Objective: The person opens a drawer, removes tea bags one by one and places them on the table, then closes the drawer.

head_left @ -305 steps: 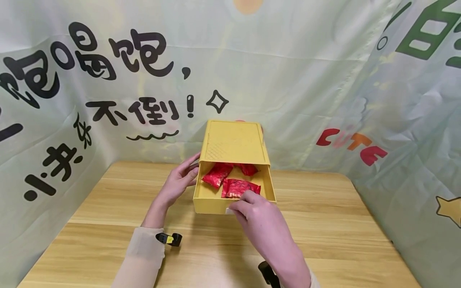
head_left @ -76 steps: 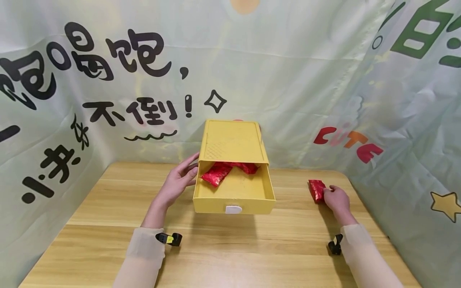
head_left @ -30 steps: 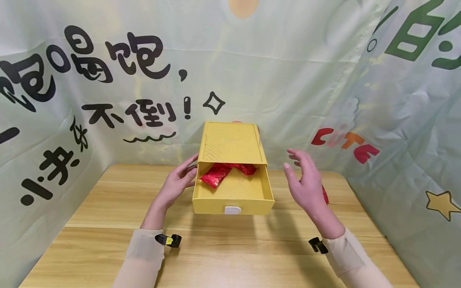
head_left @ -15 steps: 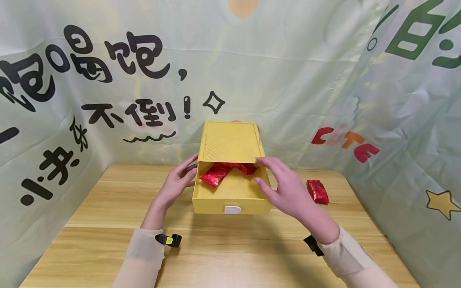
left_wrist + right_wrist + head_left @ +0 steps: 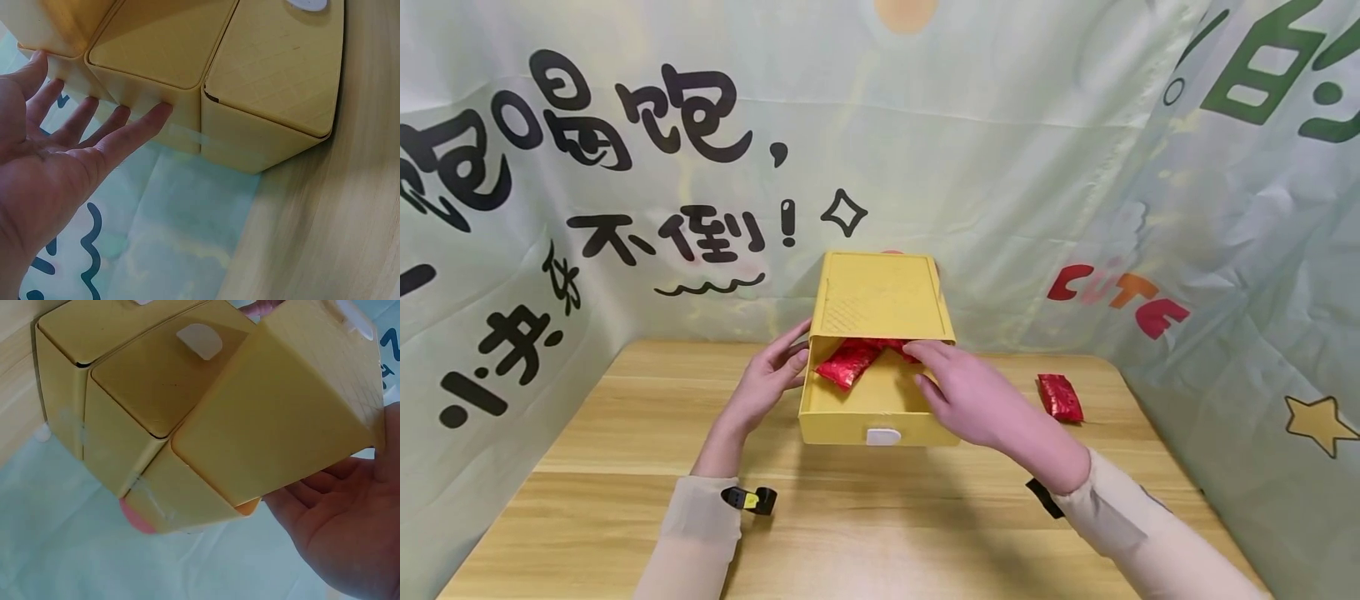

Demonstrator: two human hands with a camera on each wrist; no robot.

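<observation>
Lifted too steeply, the inner red packet (image 5: 893, 344) could snag under the yellow cabinet (image 5: 883, 292) near the counter's (image 5: 625, 433) back edge; the right grip (image 5: 967, 396) is unclosed, the left grip (image 5: 770, 368) too.

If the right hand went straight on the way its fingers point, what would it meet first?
Most likely the right-hand red packet inside the open drawer; in the head view the right hand covers part of it, though depth leaves contact unclear.
</observation>
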